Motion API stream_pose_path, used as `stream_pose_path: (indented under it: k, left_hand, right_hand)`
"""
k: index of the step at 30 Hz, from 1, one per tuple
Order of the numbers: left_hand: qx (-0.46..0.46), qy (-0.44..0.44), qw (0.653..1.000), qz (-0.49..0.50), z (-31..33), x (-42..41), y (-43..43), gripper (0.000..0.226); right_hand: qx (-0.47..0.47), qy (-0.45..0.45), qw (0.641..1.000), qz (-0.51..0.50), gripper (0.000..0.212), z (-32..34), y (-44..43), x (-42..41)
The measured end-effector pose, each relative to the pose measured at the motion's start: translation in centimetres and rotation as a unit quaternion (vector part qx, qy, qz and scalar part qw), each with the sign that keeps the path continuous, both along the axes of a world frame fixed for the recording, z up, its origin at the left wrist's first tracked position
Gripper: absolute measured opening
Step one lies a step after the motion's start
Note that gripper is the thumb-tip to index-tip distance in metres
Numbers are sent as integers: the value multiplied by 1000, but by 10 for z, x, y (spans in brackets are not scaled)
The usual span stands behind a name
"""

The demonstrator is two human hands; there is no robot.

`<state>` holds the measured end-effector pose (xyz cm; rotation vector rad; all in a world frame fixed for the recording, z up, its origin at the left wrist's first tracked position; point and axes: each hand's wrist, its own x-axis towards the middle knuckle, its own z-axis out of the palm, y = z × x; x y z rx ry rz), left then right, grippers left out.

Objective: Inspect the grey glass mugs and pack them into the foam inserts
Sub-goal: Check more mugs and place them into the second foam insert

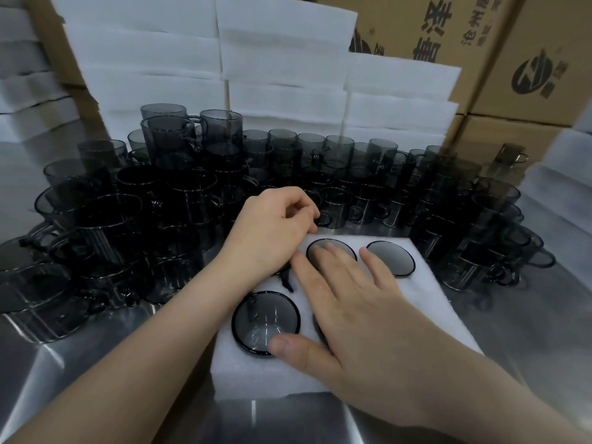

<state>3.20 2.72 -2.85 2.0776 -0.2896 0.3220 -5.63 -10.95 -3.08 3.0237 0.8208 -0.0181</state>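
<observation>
**Desk:** Head view: how far along is the packing?
**Floor:** Your foam insert [237, 376], near centre, already seats at least four grey glass mugs. The near-left mug [266, 323] shows plainly. Dozens of loose mugs [179, 193] wait beyond.
**Desk:** Hands?
**Floor:** Your right hand [358, 318] lies spread flat over the insert. Your left hand [272, 232] is curled at its far-left corner, and I cannot tell what it holds.

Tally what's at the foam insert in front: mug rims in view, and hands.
Mug rims mostly in view: 3
Mug rim half hidden by a hand: 1
Hands, left hand and right hand: 2
Total: 6
</observation>
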Motion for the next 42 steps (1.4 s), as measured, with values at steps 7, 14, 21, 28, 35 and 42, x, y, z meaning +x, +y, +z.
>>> stream_pose_path:
  k: [7, 14, 21, 28, 35, 42]
  left_hand:
    - [26, 2, 1000, -10, 0, -2, -1, 18]
    - [9, 1, 1000, -13, -1, 0, 1, 18]
    - [27, 20, 999, -1, 0, -3, -1, 19]
    - [42, 14, 999, -2, 0, -3, 0, 18]
    - [46, 13, 999, 1, -1, -2, 0, 20]
    - [47, 8, 999, -1, -2, -1, 0, 19]
  right_hand:
    - [13, 8, 1000, 18, 101, 4, 3, 2]
    - [312, -42, 947, -66, 27, 38, -11, 54]
    - [157, -87, 938, -297, 16, 59, -51, 183]
    - [134, -148, 919, -340, 21, 33, -51, 202]
    - [141, -200, 913, -327, 21, 34, -58, 197]
    - [171, -233, 906, -308, 18, 38, -60, 182]
